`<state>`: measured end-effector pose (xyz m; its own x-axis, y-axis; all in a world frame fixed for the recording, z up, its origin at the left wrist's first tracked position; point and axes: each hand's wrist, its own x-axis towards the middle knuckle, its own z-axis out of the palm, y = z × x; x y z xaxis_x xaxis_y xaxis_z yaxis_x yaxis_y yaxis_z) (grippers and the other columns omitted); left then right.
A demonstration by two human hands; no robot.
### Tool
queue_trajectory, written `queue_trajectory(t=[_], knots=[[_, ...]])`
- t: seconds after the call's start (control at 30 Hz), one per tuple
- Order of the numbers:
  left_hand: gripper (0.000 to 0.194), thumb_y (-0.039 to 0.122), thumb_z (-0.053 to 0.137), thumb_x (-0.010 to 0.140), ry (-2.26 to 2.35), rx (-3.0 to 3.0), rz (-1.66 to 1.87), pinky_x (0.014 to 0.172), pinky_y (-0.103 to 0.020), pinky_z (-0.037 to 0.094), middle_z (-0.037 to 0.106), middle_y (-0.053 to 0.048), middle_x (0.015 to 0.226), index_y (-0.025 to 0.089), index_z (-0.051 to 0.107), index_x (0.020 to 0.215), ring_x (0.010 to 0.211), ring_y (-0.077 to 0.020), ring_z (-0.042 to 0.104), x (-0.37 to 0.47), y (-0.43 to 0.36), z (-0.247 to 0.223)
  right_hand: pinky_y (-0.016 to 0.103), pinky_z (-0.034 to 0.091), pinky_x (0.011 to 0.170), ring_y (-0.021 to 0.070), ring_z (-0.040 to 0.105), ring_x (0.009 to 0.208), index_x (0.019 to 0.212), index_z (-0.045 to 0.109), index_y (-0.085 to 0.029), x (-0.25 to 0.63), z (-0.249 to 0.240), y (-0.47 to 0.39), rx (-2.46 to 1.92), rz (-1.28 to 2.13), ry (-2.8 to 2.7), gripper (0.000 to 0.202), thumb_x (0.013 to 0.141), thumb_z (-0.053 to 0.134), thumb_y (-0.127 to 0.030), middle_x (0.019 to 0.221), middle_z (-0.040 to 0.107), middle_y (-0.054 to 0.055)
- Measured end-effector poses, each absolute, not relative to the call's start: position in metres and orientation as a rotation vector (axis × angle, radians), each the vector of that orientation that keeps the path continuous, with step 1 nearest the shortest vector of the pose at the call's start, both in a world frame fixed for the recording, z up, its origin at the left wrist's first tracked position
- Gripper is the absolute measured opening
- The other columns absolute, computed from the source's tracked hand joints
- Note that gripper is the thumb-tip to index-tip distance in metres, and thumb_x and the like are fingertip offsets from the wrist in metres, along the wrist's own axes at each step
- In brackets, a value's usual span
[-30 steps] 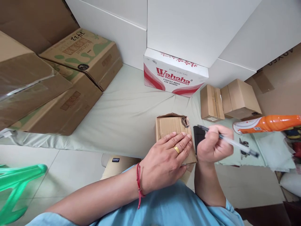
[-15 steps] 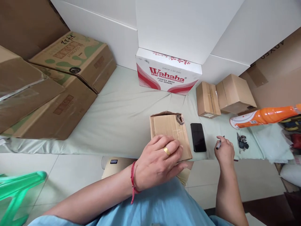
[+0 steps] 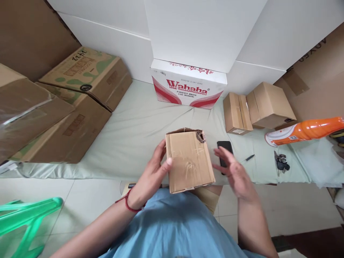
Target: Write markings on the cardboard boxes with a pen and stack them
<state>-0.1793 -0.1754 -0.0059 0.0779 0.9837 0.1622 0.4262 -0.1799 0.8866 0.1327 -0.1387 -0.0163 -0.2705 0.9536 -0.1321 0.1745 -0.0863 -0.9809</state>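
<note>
A small cardboard box stands at the front edge of the cloth-covered table, its far right corner torn and dark. My left hand rests along the box's left side, thumb on the top edge and fingers against the side face. My right hand is slightly blurred, holds nothing and has its fingers apart. It hovers over a black phone, just right of the box and apart from it. A dark pen lies on the cloth, with keys farther right.
A white and red Wahaha carton stands at the back wall. Large brown cartons are stacked on the left. Two smaller boxes and an orange bottle are at the right. A green plastic stool stands on the floor.
My right hand has let go of the pen and moved left toward the box. My left hand has slid from the box's top to its left side. The box sits slightly nearer me.
</note>
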Motion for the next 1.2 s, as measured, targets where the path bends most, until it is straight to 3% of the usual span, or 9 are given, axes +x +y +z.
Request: queue_trajectory(t=[0.07,0.2,0.47,0.53,0.63,0.8,0.97,1.07,1.2], knots=[[0.076,0.061,0.046,0.11,1.282,1.577,1.069,0.111,-0.047,0.063,0.052,-0.02,0.166,0.025,0.023,0.173,0.15,-0.0344,0.058,-0.174,-0.171,0.0,0.055,0.05,0.124,0.0305,0.048,0.159,0.167,0.046,-0.034,0.093,-0.012,-0.144,-1.09,1.501,-1.619,0.07,0.106,0.052,-0.067,0.172,0.05,0.009],[0.096,0.062,0.07,0.099,1.33,1.643,1.193,0.122,-0.056,0.053,0.053,-0.019,0.164,0.026,0.021,0.174,0.151,-0.0369,0.056,-0.172,-0.142,0.006,0.059,0.037,0.133,0.0324,0.043,0.162,0.173,0.033,-0.038,0.05,-0.017,-0.114,-0.992,1.264,-1.696,0.081,0.103,0.062,-0.064,0.171,0.051,0.006],[0.097,0.049,0.062,0.105,1.597,2.141,1.424,0.132,-0.062,0.037,0.025,-0.029,0.179,0.018,0.002,0.176,0.17,-0.036,0.026,-0.171,-0.067,-0.041,0.05,0.037,0.133,0.0264,0.048,0.159,0.17,0.038,-0.028,0.014,-0.043,-0.018,-0.951,1.087,-1.536,0.077,0.104,0.058,-0.063,0.171,0.051,0.01],[0.095,0.047,0.068,0.102,1.669,2.307,1.344,0.132,-0.072,0.028,0.021,-0.027,0.181,0.024,0.012,0.176,0.172,-0.0402,0.015,-0.167,-0.072,-0.047,0.049,0.04,0.131,0.0259,0.051,0.156,0.169,0.037,-0.026,0.009,-0.046,-0.015,-0.988,1.09,-1.53,0.079,0.104,0.056,-0.066,0.168,0.054,0.011],[0.075,0.038,0.071,0.101,1.59,2.581,1.043,0.131,-0.084,0.01,0.037,-0.013,0.179,0.04,0.037,0.168,0.171,-0.0408,0.017,-0.163,-0.083,-0.045,0.05,0.044,0.128,0.0255,0.055,0.152,0.169,0.038,-0.027,0.008,-0.045,-0.018,-1.037,1.108,-1.539,0.079,0.104,0.053,-0.07,0.162,0.06,0.011],[0.071,0.003,0.043,0.105,1.404,2.766,0.916,0.138,-0.071,0.01,0.051,-0.009,0.171,0.033,0.037,0.169,0.165,-0.0249,0.039,-0.164,-0.072,-0.039,0.049,0.042,0.129,0.0264,0.053,0.154,0.16,0.052,-0.024,0.038,-0.044,-0.033,-1.146,0.973,-1.587,0.068,0.106,0.051,-0.066,0.165,0.058,0.013],[0.068,0.0,0.042,0.106,1.418,2.863,1.024,0.141,-0.062,-0.004,0.056,-0.01,0.166,0.026,0.04,0.168,0.163,-0.0226,0.041,-0.171,-0.061,-0.047,0.06,0.049,0.117,0.0346,0.063,0.136,0.147,0.062,-0.017,0.121,-0.076,-0.091,-1.606,0.389,-1.65,0.065,0.106,0.05,-0.065,0.145,0.066,0.022],[0.069,0.0,0.044,0.105,1.422,2.857,1.079,0.141,-0.06,-0.006,0.058,-0.009,0.164,0.028,0.04,0.168,0.162,-0.0219,0.044,-0.171,-0.063,-0.052,0.068,0.044,0.116,0.0441,0.057,0.138,0.149,0.058,-0.007,0.163,-0.104,-0.142,-1.91,0.042,-1.646,0.081,0.104,0.045,-0.073,0.143,0.063,0.032],[0.066,0.0,0.048,0.105,1.456,2.879,1.139,0.141,-0.056,-0.008,0.059,-0.008,0.163,0.026,0.045,0.165,0.161,-0.0212,0.044,-0.169,-0.064,-0.054,0.068,0.044,0.114,0.0498,0.054,0.138,0.158,0.045,0.003,0.178,-0.131,-0.184,-2.132,-0.007,-1.676,0.104,0.1,0.04,-0.083,0.146,0.058,0.04]])
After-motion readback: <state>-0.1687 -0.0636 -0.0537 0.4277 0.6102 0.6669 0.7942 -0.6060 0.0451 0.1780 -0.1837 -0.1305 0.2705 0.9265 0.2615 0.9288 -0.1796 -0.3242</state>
